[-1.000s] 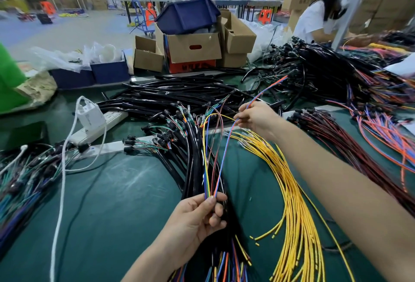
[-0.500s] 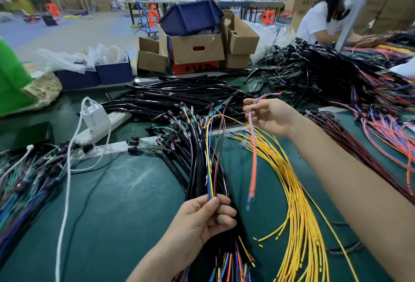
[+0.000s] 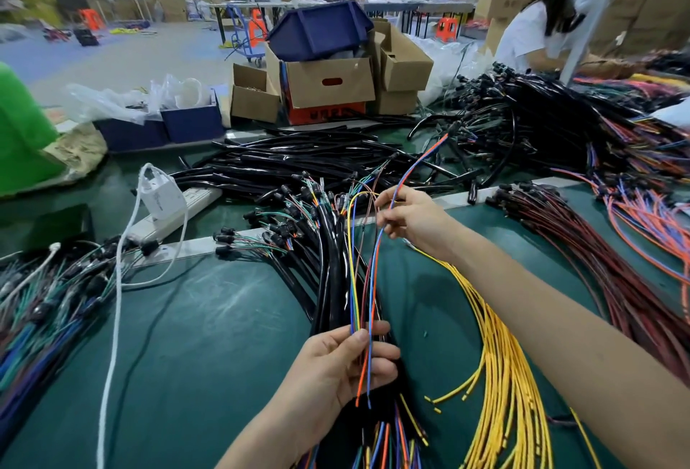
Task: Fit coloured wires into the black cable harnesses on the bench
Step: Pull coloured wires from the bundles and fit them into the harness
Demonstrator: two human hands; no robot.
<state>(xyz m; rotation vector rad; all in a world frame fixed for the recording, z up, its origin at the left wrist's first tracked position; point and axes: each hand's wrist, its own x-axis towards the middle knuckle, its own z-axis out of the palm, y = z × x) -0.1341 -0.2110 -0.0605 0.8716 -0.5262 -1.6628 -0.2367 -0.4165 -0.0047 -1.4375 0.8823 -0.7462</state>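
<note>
A bundle of black cable harnesses (image 3: 328,282) runs down the middle of the green bench (image 3: 209,338). My left hand (image 3: 347,367) grips its near end, thumb pressed on a loose fan of yellow, blue and brown wires (image 3: 353,267). My right hand (image 3: 407,218) pinches an orange and blue wire pair (image 3: 375,274) higher up. The pair's far end sticks up past my fingers. Its lower end hangs over my left fingers, with the tips below them. A sheaf of yellow wires (image 3: 500,367) lies under my right forearm.
More black harnesses (image 3: 298,166) are piled at the back. Red and dark wires (image 3: 616,255) lie at right, blue-green bundles (image 3: 44,300) at left. A white charger and power strip (image 3: 164,203) sit at back left. Cardboard boxes (image 3: 328,84) stand beyond. A person (image 3: 537,20) works far right.
My right hand has carried the orange and blue pair left, across to the bundle. Its lower end, which hung free beside my left hand, now lies over my left fingers.
</note>
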